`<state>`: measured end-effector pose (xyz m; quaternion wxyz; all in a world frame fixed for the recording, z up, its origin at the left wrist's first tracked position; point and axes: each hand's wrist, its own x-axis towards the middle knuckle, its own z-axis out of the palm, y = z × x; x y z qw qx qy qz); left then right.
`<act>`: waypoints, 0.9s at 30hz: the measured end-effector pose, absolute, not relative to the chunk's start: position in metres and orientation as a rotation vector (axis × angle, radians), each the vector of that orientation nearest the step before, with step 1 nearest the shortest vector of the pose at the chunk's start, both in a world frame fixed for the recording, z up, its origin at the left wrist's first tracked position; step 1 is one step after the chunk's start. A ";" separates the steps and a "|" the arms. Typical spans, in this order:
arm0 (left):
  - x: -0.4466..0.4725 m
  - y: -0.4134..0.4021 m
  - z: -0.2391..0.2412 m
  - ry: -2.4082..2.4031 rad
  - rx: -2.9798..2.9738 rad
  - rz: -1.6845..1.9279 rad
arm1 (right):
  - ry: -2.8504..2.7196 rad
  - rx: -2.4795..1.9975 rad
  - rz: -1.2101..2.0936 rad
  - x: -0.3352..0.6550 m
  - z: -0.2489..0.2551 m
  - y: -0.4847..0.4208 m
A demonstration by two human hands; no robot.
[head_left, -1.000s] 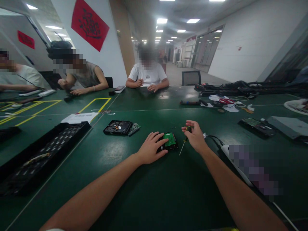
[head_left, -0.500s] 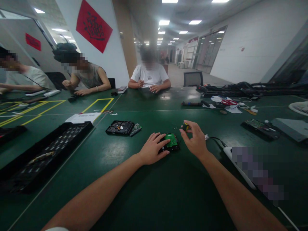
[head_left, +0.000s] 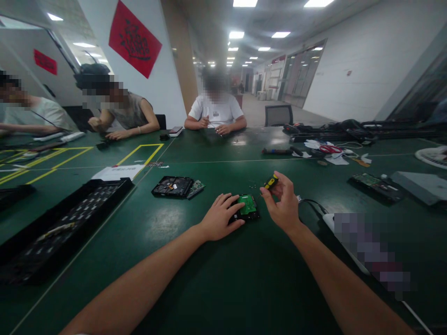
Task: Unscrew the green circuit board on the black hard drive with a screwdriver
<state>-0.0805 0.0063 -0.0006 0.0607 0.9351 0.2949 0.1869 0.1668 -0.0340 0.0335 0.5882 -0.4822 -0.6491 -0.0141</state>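
Observation:
My left hand [head_left: 220, 217] holds a hard drive [head_left: 256, 215] on the green table, its fingers spread across the black case and green circuit board and its thumb along the near edge. My right hand [head_left: 282, 202] pinches a short black-and-yellow screwdriver [head_left: 271, 182] between thumb and fingers, just right of the drive and above the table. I cannot make out the screwdriver's tip. Several tiny screws [head_left: 253, 185] lie beyond the drive. To the left rests another hard drive [head_left: 172, 187], with a loose circuit board [head_left: 196, 189] against its right side.
A long black tray [head_left: 66, 223] lies at left, beside a white paper [head_left: 118, 172]. On the right are a white power strip [head_left: 347, 244], a third drive [head_left: 377, 187] and a grey box [head_left: 421, 187]. Red scissors [head_left: 330, 149] lie farther back. Several people sit across the table.
The screwdriver has turned in my right hand, so more of its yellow-and-black handle shows, tilted up to the right. My left hand stays on the drive. The whole view has shifted slightly.

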 end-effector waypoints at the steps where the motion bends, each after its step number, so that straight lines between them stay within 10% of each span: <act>1: -0.080 0.006 -0.001 0.889 2.830 0.570 | -1.523 -1.104 -0.011 0.164 0.033 -0.035; 27: -0.081 0.007 -0.002 0.877 2.833 0.581 | -1.628 -1.139 0.000 0.158 0.026 -0.035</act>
